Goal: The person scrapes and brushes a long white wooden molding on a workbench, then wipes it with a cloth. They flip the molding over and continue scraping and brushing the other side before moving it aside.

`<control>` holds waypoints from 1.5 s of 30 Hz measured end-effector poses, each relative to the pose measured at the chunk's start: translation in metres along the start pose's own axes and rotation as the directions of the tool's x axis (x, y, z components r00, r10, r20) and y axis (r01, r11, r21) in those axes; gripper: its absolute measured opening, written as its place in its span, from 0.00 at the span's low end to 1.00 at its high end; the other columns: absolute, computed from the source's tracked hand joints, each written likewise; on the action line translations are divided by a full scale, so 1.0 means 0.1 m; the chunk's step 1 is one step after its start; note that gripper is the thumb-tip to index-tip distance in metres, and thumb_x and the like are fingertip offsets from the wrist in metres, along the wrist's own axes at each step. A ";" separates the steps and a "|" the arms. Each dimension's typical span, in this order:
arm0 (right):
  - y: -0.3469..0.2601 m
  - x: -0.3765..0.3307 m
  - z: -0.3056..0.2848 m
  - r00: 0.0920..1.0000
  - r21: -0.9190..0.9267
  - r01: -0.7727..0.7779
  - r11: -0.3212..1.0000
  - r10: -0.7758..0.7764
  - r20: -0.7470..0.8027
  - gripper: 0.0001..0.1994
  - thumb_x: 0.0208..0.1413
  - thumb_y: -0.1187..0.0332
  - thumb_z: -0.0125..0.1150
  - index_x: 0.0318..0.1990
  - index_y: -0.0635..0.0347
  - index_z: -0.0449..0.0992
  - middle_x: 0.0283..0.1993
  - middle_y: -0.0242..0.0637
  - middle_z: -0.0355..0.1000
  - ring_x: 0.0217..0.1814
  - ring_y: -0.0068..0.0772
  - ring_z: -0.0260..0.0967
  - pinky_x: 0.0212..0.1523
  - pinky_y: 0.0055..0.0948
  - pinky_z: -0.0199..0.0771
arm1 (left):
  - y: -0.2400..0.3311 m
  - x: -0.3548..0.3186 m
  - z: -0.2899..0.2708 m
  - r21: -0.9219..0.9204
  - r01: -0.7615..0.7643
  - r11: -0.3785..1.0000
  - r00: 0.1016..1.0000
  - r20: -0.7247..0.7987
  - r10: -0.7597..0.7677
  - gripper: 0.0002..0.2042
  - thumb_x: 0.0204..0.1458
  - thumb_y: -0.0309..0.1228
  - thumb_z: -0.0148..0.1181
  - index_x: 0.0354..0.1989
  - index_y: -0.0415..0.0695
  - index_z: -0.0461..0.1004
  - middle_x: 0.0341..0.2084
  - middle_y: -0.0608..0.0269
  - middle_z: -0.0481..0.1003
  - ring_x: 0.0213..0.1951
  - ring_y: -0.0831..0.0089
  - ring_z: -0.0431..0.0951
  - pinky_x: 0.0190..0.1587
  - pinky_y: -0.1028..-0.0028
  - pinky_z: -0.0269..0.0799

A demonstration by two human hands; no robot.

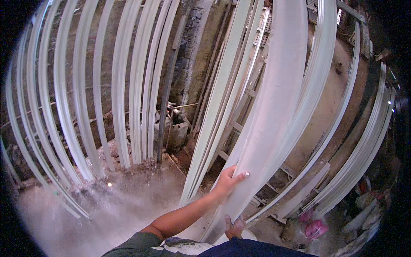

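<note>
A long, wide, whitish moulding strip (274, 98) stands tilted in front of me, running from the top of the view down to my body. My left hand (227, 183) grips its left edge, the thumb on the face and the fingers partly hidden behind. Lower down, near the strip's bottom end, my right hand (234, 227) is closed on its edge, its fingers only partly visible. Close behind on the right leans a stack of thin white strips (310, 94). To the left lean narrower pale strips (220, 98).
A row of white strips (64, 94) leans along the rough wall at left. More strips (359, 158) stand at right, past a brown board (325, 103). A wooden ladder-like frame (238, 126) is behind. Pink plastic (316, 229) lies on the dusty floor (115, 214).
</note>
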State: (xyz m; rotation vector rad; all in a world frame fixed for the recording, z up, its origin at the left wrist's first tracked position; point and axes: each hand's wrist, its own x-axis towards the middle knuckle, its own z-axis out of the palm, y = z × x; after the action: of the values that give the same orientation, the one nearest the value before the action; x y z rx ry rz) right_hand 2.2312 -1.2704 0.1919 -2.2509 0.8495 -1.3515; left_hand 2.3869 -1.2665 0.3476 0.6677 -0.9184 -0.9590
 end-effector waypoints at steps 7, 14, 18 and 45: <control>0.48 0.46 1.29 0.935 0.106 -0.353 0.930 0.344 0.090 0.15 0.55 0.61 0.53 0.35 0.67 0.74 0.33 0.41 0.72 0.34 0.36 0.68 0.36 0.36 0.66 | 0.21 0.57 -0.91 0.112 -0.107 0.988 0.977 -0.175 0.125 0.16 0.48 0.33 0.63 0.42 0.36 0.71 0.31 0.62 0.75 0.31 0.78 0.74 0.34 0.76 0.71; 0.04 1.15 2.30 0.899 0.596 -0.378 0.708 0.435 0.053 0.16 0.60 0.58 0.47 0.27 0.61 0.68 0.20 0.26 0.62 0.21 0.24 0.57 0.23 0.29 0.57 | 0.60 0.76 -1.62 0.170 -0.208 0.963 0.932 -0.265 0.248 0.11 0.47 0.31 0.64 0.32 0.39 0.71 0.28 0.66 0.75 0.29 0.82 0.71 0.33 0.77 0.68; -0.57 1.48 2.77 0.867 0.623 -0.405 0.669 0.498 0.030 0.20 0.59 0.54 0.49 0.20 0.56 0.65 0.20 0.24 0.62 0.22 0.16 0.55 0.20 0.25 0.53 | 0.75 0.80 -2.19 0.304 -0.217 0.927 0.905 -0.293 0.308 0.11 0.48 0.32 0.63 0.26 0.40 0.68 0.23 0.69 0.71 0.26 0.83 0.68 0.30 0.78 0.65; -0.58 2.92 3.68 0.849 0.824 -0.402 0.399 0.500 0.172 0.28 0.56 0.40 0.44 0.27 0.59 0.73 0.20 0.30 0.66 0.19 0.22 0.60 0.21 0.27 0.62 | 1.36 1.59 -2.96 0.303 -0.431 0.850 0.902 0.128 0.411 0.20 0.54 0.20 0.48 0.56 0.32 0.60 0.46 0.59 0.70 0.48 0.77 0.68 0.51 0.77 0.63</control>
State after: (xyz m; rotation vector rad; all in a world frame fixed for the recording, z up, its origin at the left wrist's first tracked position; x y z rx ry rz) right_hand 2.6777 -1.4172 0.2462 -1.0694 0.5651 -1.2136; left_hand 2.7429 -1.3258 0.3760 0.6773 -1.2320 -0.4356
